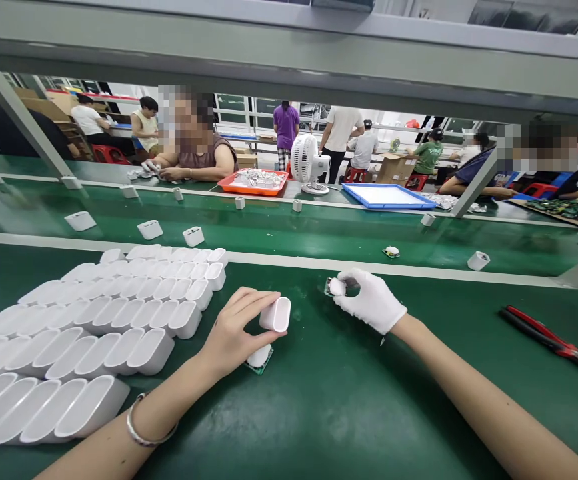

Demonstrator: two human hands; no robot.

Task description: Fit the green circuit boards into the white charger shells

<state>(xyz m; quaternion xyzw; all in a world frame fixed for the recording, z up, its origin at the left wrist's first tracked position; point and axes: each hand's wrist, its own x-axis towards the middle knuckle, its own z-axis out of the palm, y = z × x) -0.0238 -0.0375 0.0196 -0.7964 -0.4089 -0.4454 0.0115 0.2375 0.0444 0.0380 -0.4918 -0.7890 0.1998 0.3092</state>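
Note:
My bare left hand (236, 330) pinches a white plastic casing (275, 315), its oval opening facing right and toward me. Below that hand lies a green circuit board (260, 360) topped with a white pad, partly hidden by my fingers. On my right hand (366, 300) is a white glove; thumb and forefinger grip another small circuit board (336, 287) with a round white part on it. Left of my hands, rows of similar white casings (139, 347) stand close together on the green bench, their open ends up.
Red-and-black pliers (553, 337) lie at the right. Beyond the pale strip, several casings (193, 235) and a board (391, 252) sit on a green belt. Farther back are an orange tray (226, 183), a blue tray (393, 205), a white fan (309, 163) and seated people. A metal beam (289, 60) crosses overhead.

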